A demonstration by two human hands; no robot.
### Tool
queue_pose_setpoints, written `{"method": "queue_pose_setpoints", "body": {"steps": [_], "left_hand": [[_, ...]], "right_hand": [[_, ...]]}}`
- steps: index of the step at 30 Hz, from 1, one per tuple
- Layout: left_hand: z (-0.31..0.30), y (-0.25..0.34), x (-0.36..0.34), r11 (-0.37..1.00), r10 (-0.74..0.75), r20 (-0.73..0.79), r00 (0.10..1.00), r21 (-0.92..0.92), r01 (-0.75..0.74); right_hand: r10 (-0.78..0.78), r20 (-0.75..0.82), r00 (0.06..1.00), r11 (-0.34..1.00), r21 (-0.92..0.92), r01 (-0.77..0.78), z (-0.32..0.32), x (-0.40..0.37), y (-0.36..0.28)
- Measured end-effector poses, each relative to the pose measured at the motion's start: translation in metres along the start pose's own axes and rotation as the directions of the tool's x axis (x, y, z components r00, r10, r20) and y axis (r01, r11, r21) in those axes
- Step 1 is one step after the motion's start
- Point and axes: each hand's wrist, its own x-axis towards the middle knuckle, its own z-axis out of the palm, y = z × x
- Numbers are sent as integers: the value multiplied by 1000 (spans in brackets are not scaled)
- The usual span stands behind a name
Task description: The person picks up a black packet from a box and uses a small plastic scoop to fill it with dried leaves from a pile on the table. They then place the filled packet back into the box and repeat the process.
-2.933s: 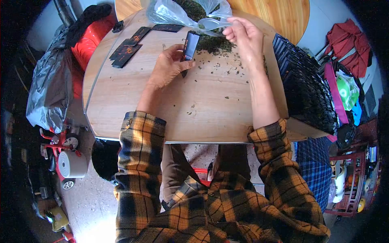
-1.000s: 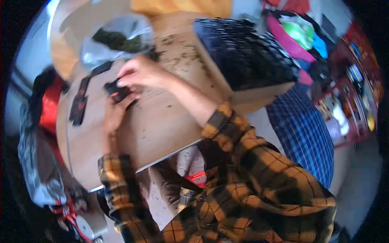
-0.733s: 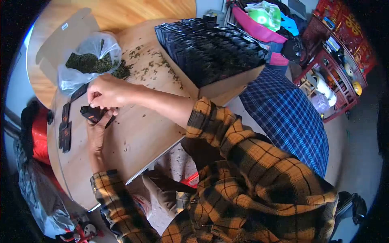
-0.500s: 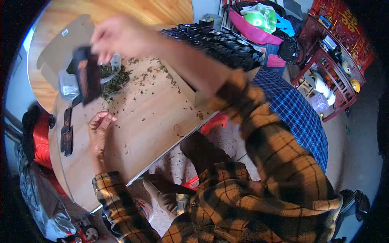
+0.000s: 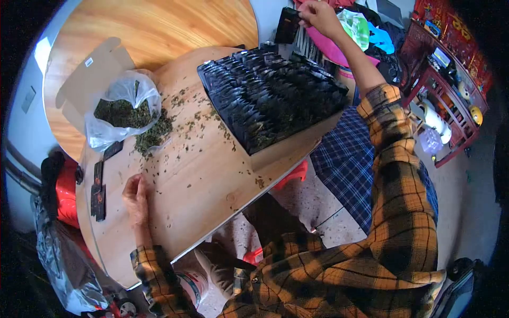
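My right hand (image 5: 321,19) is raised at the far side, pinching a small black pouch (image 5: 287,25) by its edge. Below it, a cardboard box (image 5: 302,135) is packed with rows of upright black pouches (image 5: 275,90); dark green leaf bits show in some near the front. My left hand (image 5: 136,195) rests on the tabletop at the left, its fingers curled together and nothing visible in them. Farther back stands an open clear plastic bag (image 5: 101,130) of dried green leaves (image 5: 123,112), with more leaves spilled beside it.
Several flat black pouches (image 5: 98,201) lie near the table's left edge. Leaf crumbs are scattered over the wooden table (image 5: 185,212). An opened cardboard flap (image 5: 95,74) stands behind the bag. A pink basin (image 5: 326,45) sits beyond the box, and blue checked cloth (image 5: 344,159) hangs at the right.
My right hand has carried the black pouch from above the leaf bag to the right, beyond the packed box. My left hand stays on the table, fingers still curled.
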Motion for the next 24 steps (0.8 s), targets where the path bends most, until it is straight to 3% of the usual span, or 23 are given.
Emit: {"method": "queue_pose_setpoints", "body": {"steps": [2, 4, 6, 7, 9, 12, 13, 20, 22, 24], "left_hand": [[0, -3, 2, 1000, -9, -11, 1000, 2, 9], [2, -2, 2, 1000, -17, -31, 999, 1, 17], [2, 2, 0, 1000, 20, -33, 999, 24, -19], [2, 1, 1, 999, 20, -38, 999, 30, -18], [1, -4, 2, 998, 58, -33, 998, 0, -58], [3, 2, 0, 1000, -25, -60, 998, -18, 23], [3, 3, 0, 1000, -27, -64, 998, -16, 26], [5, 2, 1, 1000, 3, -73, 997, 16, -1], [3, 0, 1, 1000, 14, -82, 997, 3, -14], [1, 1, 1, 997, -54, -34, 998, -52, 52]], "right_hand": [[105, 23, 994, 994, -24, -104, 4, -2, 17], [18, -1, 1000, 999, -30, -18, 16, 3, 55], [-159, -6, 987, 970, -187, 155, 23, 7, 72], [-160, -8, 987, 971, -180, 156, 25, 8, 75], [60, 145, 988, 994, -98, -46, 28, 8, 76], [-8, 176, 984, 981, -188, 41, 38, 12, 110], [116, 245, 963, 976, -210, -64, 38, 14, 116], [24, 284, 958, 993, -114, 9, 68, 6, 142], [120, 266, 957, 993, -37, -114, 71, 5, 139], [127, 288, 949, 992, -54, -116, 67, 9, 136]]}}
